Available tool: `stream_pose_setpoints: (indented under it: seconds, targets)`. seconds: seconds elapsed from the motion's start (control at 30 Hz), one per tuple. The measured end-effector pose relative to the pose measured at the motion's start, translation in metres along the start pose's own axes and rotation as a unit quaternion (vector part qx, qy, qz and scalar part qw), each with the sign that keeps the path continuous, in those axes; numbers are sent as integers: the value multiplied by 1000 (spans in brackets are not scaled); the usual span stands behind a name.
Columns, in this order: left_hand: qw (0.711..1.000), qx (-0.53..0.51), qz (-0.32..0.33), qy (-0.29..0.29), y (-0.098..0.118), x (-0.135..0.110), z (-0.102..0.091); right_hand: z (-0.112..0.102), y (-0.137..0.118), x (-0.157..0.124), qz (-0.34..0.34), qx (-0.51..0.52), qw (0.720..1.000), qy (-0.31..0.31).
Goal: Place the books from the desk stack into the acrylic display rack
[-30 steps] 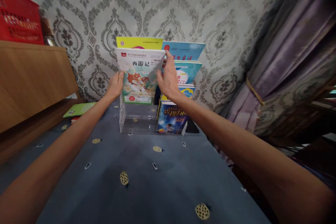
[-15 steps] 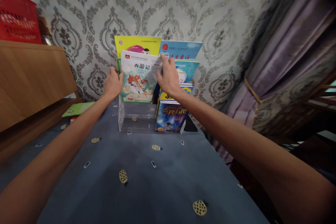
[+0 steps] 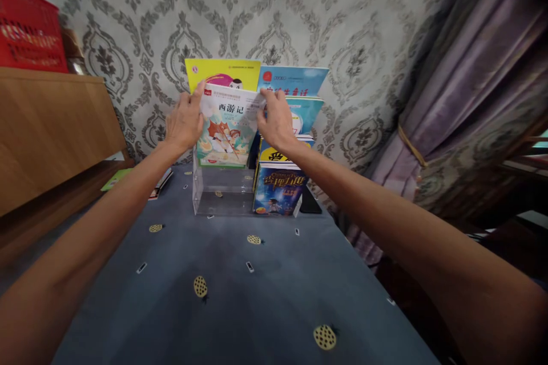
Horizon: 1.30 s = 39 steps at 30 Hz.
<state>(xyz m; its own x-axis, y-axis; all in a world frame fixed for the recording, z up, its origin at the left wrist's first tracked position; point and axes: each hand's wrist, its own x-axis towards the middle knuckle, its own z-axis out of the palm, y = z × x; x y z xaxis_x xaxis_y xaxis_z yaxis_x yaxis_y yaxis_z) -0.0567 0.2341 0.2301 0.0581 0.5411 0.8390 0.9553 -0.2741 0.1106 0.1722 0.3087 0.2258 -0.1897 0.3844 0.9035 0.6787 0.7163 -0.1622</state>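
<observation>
A white picture-cover book [image 3: 226,131] stands upright on the left side of a clear acrylic book rack [image 3: 222,205]. My left hand [image 3: 185,121] grips its upper left edge, fingers closed near the top corner. At the opposite edge, my right hand [image 3: 276,120] closes on the upper right corner. Behind it rises a yellow book [image 3: 222,68]. On the rack's right side stand a light blue book [image 3: 295,77], a teal book [image 3: 310,111], a yellow-and-blue book partly behind my right wrist, and a dark blue book [image 3: 278,191] in front.
A patterned blue tablecloth [image 3: 222,308] covers the table. Beside the rack lies a black phone-like slab [image 3: 310,202]. Several books, a green one [image 3: 115,178] among them, lie at left by a wooden cabinet [image 3: 51,131] bearing a red basket [image 3: 29,28]. Purple curtains [image 3: 432,108] hang right.
My left hand has moved up the white book's left edge to its top corner. My right hand stays at the right corner, and the book has hardly moved.
</observation>
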Motion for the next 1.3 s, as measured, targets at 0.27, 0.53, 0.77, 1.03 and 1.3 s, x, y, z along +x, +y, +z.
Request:
stream_pose_setpoints:
  seconds: [0.27, 0.53, 0.77, 1.03, 1.3]
  targets:
    - [999, -46, -6, -20, -27, 4, 16, 10, -13, 12, -35, -3, 998, -55]
    - [998, -53, -18, -8, -29, -13, 23, -4, -31, -9, -59, -26, 996, -54]
    - [993, -40, -106, -35, -37, -24, 34, -5, -37, -29, -21, -19, 999, -45]
    - [991, 5, -113, -73, -41, -30, 44, 7, -29, -51, 4, 11, 997, -71]
    - [991, 10, -106, -81, -42, -29, 45, 17, -39, -60, 66, 46, 993, -83]
